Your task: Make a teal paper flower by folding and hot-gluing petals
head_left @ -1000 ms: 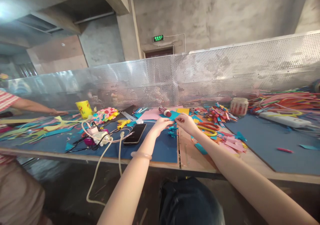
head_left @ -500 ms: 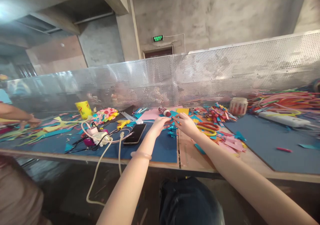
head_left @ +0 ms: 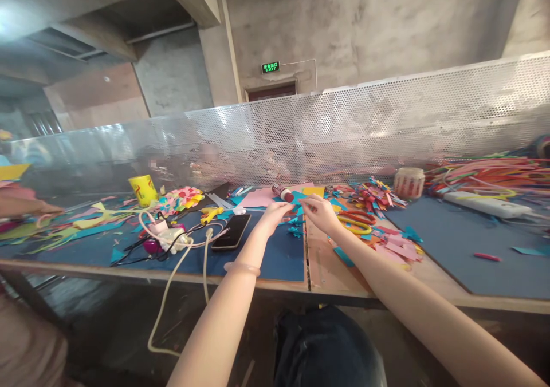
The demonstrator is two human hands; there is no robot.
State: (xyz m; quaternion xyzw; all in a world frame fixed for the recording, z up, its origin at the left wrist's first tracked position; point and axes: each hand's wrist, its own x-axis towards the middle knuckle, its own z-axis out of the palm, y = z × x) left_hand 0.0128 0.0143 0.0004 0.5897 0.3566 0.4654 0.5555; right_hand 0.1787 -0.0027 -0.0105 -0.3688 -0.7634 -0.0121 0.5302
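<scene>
Both of my hands meet over the middle of the worktable (head_left: 326,261). My left hand (head_left: 275,214) and my right hand (head_left: 320,210) each pinch a small piece of blue paper (head_left: 296,202) between them, fingers closed on it. More small blue paper scraps (head_left: 295,226) lie on the blue mat just below my hands. A glue stick (head_left: 283,192) lies just behind them, and a black phone (head_left: 231,230) rests to the left of my left wrist. Red and yellow scissors (head_left: 356,220) sit to the right of my right hand.
A perforated metal screen (head_left: 387,123) runs along the table's far edge. White cables and a charger (head_left: 169,237), a yellow cup (head_left: 144,188), paper flowers (head_left: 183,197) and coloured strips (head_left: 490,172) lie around. Another person's arm (head_left: 23,206) reaches in at far left.
My hands have stayed together on the blue paper with small finger shifts. The other person's arm at the left has drawn back toward the frame edge.
</scene>
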